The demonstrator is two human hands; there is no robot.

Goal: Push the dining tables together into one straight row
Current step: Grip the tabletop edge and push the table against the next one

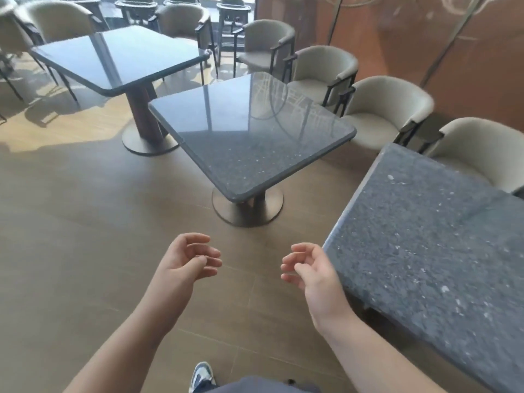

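**Hands loose, tables not yet in a row**

Both hands empty and off everything: my left hand (185,260) and right hand (310,272) hang over bare floor, palms facing each other, fingers loosely curled, gripping nothing.

Near dark speckled stone-look table (431,251), matte and grainy with a rounded corner, sits just beside my right hand, not touched; a seam runs across its top. Middle glossy dark square table (249,134) on a round metal pedestal base (246,207) stands apart from it, turned at an angle, corner toward me, floor showing between them. Far glossy dark square table (119,56) on a brown column stands well apart at back left.

Open tan tiled floor (71,222) on the left and in front. Beige padded tub chairs (385,109) with black frames line the right side, close to the table edges.
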